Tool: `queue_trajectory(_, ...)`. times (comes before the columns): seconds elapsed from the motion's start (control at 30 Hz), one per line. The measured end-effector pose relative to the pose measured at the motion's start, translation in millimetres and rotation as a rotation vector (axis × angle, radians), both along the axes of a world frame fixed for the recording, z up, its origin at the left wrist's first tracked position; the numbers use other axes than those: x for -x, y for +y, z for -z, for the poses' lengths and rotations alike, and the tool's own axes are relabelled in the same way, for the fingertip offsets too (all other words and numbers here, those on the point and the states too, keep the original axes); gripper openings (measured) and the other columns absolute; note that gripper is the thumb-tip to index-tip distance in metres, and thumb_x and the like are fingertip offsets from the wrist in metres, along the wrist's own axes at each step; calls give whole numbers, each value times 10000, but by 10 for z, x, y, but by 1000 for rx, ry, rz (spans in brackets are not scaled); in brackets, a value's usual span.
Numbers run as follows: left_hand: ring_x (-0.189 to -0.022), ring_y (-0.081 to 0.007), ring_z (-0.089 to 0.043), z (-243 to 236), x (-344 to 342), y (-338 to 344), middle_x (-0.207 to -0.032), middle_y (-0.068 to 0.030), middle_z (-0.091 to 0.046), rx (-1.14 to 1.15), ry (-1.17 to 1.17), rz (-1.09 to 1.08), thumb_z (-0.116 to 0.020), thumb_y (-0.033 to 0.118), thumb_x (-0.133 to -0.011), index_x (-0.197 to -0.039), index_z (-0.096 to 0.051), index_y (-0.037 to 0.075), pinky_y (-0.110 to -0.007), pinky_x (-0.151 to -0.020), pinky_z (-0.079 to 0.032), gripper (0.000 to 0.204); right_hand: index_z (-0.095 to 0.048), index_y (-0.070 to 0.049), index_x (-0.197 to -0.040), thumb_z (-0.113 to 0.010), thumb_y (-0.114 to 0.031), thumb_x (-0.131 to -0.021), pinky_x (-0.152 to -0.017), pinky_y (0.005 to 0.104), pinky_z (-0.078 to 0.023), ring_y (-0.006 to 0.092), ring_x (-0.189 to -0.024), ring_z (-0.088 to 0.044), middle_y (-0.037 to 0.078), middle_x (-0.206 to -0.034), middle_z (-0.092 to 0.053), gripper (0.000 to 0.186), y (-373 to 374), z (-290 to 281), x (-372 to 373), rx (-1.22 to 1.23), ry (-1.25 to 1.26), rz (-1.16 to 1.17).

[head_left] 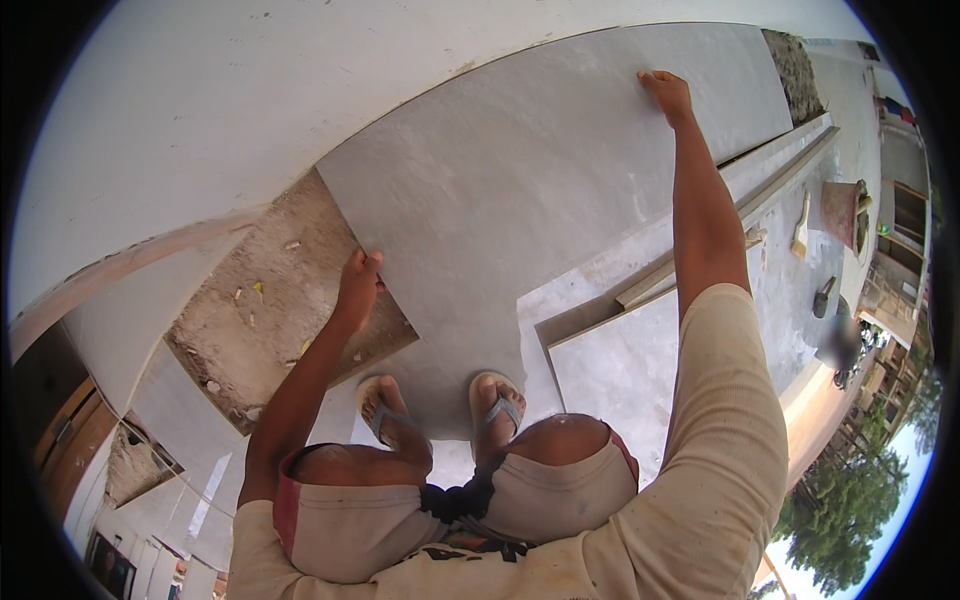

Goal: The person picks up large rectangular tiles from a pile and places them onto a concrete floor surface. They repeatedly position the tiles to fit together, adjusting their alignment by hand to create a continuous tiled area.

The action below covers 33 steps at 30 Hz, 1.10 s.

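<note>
Large grey floor tiling [500, 170] runs along the white wall, its left edge bordering a square patch of bare sandy ground [275, 290]. Over that edge is my left hand [358, 288], its fingers curled in; a small dark bit shows by the fingertips, too little to name. My right hand [668, 95] is far forward, over the tiling's far right part. Its thumb and fingers are pinched together, and whatever is between them cannot be made out. I squat with both sandalled feet [495, 405] on the tiling.
A white wall [250, 90] curves along the far side. To the right lie long tile strips [785, 170], a loose tile [615, 360], a brush [801, 225], a bucket [843, 212] and a dark hand tool [823, 297]. Rough bare ground [795, 75] shows at the far right.
</note>
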<state>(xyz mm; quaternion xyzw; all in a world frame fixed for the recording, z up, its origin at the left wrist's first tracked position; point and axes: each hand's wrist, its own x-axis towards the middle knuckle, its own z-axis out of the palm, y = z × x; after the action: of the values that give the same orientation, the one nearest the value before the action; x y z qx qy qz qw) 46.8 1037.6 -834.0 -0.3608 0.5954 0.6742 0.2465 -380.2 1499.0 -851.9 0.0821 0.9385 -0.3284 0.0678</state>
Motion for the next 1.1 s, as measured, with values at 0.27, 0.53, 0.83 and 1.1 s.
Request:
queue_trajectory(0.27,-952,-201,-573,80,0,7,-1072,-118,-543,-36,-5,-12,-461,289,-965,-1182,-442,17,-363,-841,-472,349,-680,-30,-857,-715,-354,-778,-598,269,-405,81,-644,-467,-37,-697,-563,336,67,235,73,-48,89,-41)
queue_trajectory(0.53,-950,-202,-578,38,32,56,-1086,-115,-558,-25,-1,-31,-489,285,-954,-1220,-429,15,-358,-844,-471,384,-629,-22,-763,-710,-356,-778,-587,290,-394,94,-634,-453,-20,-673,-532,344,118,279,124,-173,126,-97)
queue_trajectory(0.83,-1025,-213,-549,12,33,85,-1174,-130,-528,-46,14,-90,-543,215,-926,-1253,-415,20,-377,-871,-457,401,-612,-16,-1160,-723,-286,-759,-696,292,-475,146,-766,-592,69,-851,-654,496,21,338,6,-5,26,-11)
queue_trajectory(1.1,-1117,-238,-506,4,64,103,-1252,-128,-482,-181,5,-190,-539,152,-918,-1325,-372,13,-400,-942,-423,461,-610,-59,-1179,-662,-373,-785,-837,350,-485,276,-942,-634,140,-1024,-671,507,-52,315,-102,-284,135,-48)
